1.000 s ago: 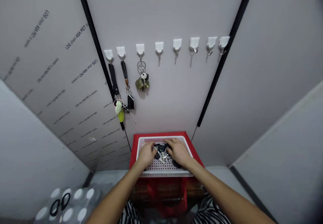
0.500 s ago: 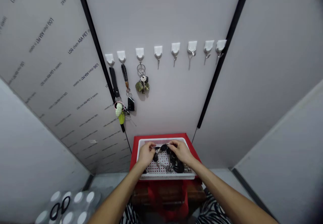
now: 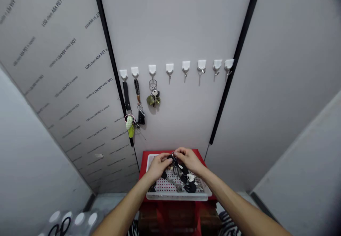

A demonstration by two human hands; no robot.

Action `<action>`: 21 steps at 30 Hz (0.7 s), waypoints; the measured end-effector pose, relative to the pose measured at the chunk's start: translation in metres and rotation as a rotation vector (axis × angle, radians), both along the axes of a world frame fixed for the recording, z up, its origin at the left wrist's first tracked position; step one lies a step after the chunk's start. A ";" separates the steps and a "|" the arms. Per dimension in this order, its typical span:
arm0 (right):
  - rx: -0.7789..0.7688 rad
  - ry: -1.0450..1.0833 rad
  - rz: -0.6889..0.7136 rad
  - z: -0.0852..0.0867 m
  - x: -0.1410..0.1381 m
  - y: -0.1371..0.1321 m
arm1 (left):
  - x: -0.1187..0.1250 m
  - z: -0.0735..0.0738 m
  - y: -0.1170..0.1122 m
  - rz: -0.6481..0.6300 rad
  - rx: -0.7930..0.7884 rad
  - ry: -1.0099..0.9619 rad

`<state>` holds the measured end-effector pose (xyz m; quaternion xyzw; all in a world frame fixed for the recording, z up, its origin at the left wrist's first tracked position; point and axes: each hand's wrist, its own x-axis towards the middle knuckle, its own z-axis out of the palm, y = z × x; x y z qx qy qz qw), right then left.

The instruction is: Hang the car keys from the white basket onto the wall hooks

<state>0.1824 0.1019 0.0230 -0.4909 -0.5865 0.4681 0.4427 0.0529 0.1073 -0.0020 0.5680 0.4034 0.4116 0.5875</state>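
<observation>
My left hand and my right hand meet over a white perforated basket. Between them hangs a bunch of keys. The fingertips of my right hand pinch its ring at the top, and my left thumb and fingers close on a black part of it. More keys, several with black heads, lie in the basket below. On the wall, a strap keychain with green charms, a braided keychain with a black car key and a ring of keys hang from hooks.
Several white adhesive hooks run in a row across the grey panel. The basket stands on a red surface. Shrink-wrapped bottles with white caps are at the lower left. Black strips edge the panel.
Both hands have come closer together and now lift a bunch of keys up out of the basket. The view has tilted, so the hooks and basket sit lower.
</observation>
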 end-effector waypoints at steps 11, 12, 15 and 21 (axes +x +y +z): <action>-0.217 0.335 0.048 -0.003 -0.003 -0.001 | -0.010 0.026 -0.005 0.035 -0.308 -0.385; -0.229 0.362 0.039 -0.002 -0.003 -0.001 | -0.011 0.027 -0.005 0.028 -0.295 -0.419; -0.256 0.439 0.019 -0.002 -0.004 -0.001 | -0.010 0.026 -0.006 0.021 -0.191 -0.353; -0.157 0.421 -0.082 -0.004 -0.011 -0.001 | 0.002 0.005 -0.007 0.112 -0.169 -0.038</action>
